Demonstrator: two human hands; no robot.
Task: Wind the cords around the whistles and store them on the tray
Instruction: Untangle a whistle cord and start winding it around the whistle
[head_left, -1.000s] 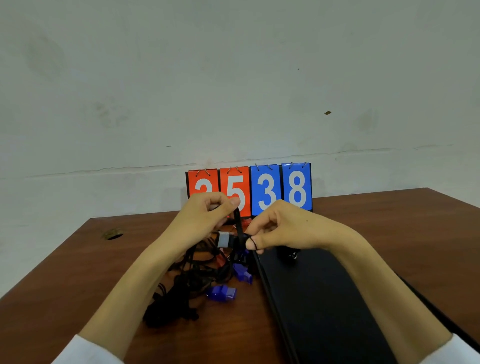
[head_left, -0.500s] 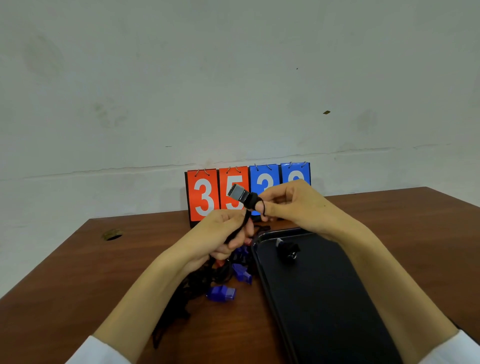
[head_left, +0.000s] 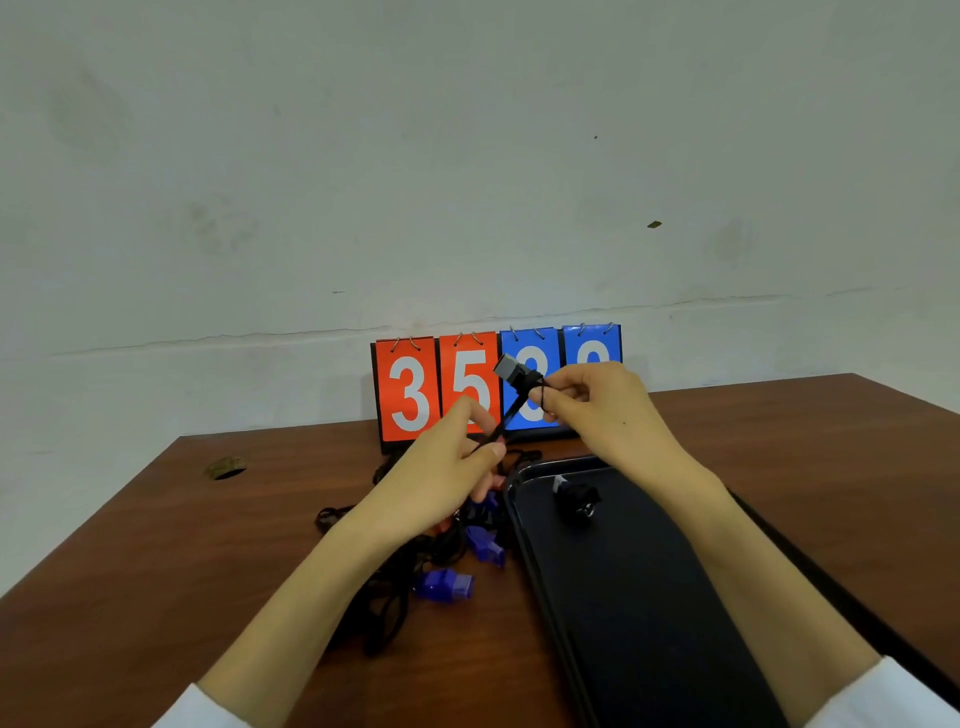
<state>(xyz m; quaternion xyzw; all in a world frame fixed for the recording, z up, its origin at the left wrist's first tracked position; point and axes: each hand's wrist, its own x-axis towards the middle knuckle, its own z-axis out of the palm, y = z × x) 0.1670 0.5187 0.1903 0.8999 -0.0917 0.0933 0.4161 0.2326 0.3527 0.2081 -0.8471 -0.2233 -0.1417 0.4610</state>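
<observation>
My right hand pinches a black whistle held up in front of the scoreboard, its grey mouthpiece pointing up-left. A black cord runs taut from the whistle down to my left hand, which pinches it between thumb and fingers. A black tray lies on the table to the right, with one wound black whistle near its far end. Left of the tray lies a pile of tangled black cords with two blue whistles showing.
A flip scoreboard with red and blue number cards stands at the table's far edge by the wall. The brown wooden table has a round cable hole at the far left.
My right hand lifted the black whistle from the pile up in front of the scoreboard. My left hand dropped below it and pulled the cord taut.
</observation>
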